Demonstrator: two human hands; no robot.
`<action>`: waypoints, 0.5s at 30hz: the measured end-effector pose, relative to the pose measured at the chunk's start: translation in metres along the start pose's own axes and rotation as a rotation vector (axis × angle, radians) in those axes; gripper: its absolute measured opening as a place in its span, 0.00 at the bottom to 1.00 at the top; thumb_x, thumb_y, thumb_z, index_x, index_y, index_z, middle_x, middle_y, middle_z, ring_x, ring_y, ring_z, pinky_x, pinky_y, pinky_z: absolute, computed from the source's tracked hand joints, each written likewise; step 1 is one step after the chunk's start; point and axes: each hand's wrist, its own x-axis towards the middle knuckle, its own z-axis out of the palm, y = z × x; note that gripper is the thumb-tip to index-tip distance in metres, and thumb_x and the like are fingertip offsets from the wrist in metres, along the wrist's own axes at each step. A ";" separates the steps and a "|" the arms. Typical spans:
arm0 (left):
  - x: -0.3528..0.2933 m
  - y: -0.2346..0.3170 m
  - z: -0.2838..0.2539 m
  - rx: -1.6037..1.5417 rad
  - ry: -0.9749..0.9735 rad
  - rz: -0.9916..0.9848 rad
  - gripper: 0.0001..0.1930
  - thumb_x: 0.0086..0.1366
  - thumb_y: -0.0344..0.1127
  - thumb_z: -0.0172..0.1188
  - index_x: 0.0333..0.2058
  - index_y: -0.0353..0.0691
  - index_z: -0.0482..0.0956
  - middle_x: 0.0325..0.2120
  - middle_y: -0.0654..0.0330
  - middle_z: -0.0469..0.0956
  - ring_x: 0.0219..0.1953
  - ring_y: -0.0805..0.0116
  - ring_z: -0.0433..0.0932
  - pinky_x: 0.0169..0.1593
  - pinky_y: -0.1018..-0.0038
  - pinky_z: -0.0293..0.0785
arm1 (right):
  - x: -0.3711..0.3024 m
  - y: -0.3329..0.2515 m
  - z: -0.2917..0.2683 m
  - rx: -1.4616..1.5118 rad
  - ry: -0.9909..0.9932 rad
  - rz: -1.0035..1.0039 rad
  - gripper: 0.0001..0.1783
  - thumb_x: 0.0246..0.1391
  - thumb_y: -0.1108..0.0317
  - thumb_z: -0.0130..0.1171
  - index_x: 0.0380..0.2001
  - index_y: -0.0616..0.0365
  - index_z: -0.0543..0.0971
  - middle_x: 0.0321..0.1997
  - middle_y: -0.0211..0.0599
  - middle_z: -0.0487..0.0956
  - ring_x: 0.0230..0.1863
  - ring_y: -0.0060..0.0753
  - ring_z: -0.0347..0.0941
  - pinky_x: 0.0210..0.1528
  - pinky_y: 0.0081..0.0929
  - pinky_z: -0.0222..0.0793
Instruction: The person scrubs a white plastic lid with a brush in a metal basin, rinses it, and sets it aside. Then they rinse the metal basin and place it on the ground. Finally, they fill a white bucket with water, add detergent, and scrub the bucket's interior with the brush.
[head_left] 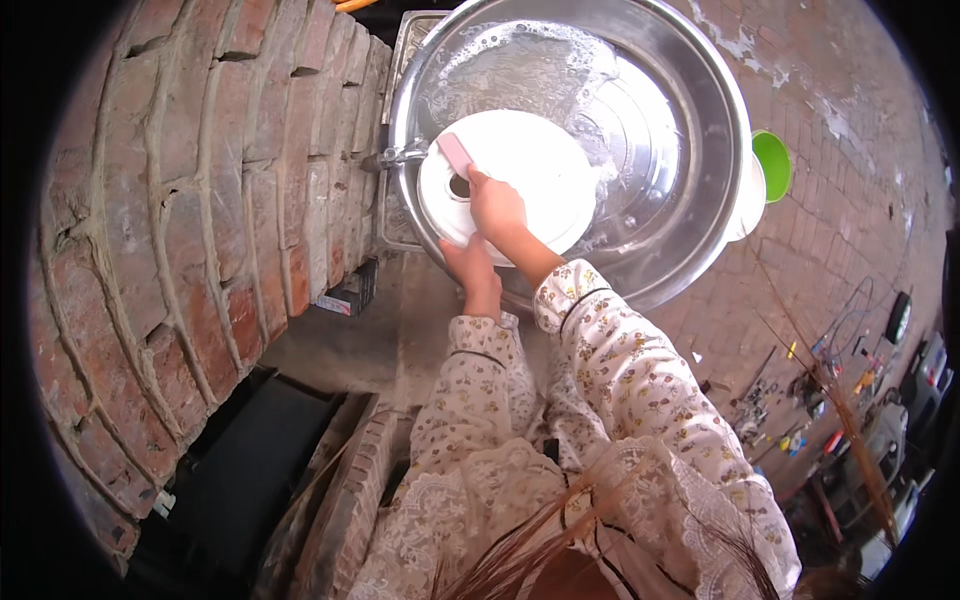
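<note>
A white round disc [540, 185] with a dark round hole near its left side lies tilted in a large shiny metal basin [690, 200]. My left hand [472, 275] grips the disc's near edge, its fingertips partly hidden. On the disc's upper face, my right hand [498, 212] is closed on a pink sponge-like block [455, 152], pressed flat beside the hole. Foamy water [530, 65] stands in the basin beyond the disc.
A brick wall [200, 190] rises close on the left, by a metal fitting [402, 153] at the basin's rim. Right of the basin sits a green container [771, 166] next to a white one [748, 200]. Scattered tools and cables [800, 400] lie on the brick floor.
</note>
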 end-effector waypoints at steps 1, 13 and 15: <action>0.001 -0.002 -0.002 -0.026 -0.021 -0.002 0.31 0.54 0.21 0.54 0.56 0.27 0.52 0.55 0.48 0.62 0.54 0.61 0.65 0.56 0.69 0.62 | 0.000 0.006 0.003 -0.059 -0.009 -0.037 0.18 0.59 0.61 0.43 0.50 0.46 0.74 0.33 0.49 0.79 0.36 0.50 0.76 0.41 0.44 0.70; 0.007 -0.001 -0.001 -0.032 -0.001 -0.001 0.32 0.54 0.20 0.53 0.57 0.25 0.50 0.55 0.46 0.61 0.54 0.60 0.64 0.56 0.69 0.62 | 0.019 0.007 -0.005 -0.359 -0.009 -0.082 0.20 0.59 0.69 0.38 0.54 0.52 0.67 0.30 0.47 0.80 0.34 0.47 0.78 0.36 0.41 0.72; 0.005 -0.002 0.001 -0.060 0.015 -0.008 0.30 0.54 0.19 0.54 0.55 0.27 0.53 0.53 0.48 0.63 0.53 0.61 0.66 0.55 0.69 0.63 | 0.026 0.007 -0.008 -0.332 0.035 -0.008 0.21 0.57 0.70 0.39 0.55 0.52 0.67 0.29 0.47 0.80 0.33 0.46 0.78 0.35 0.41 0.73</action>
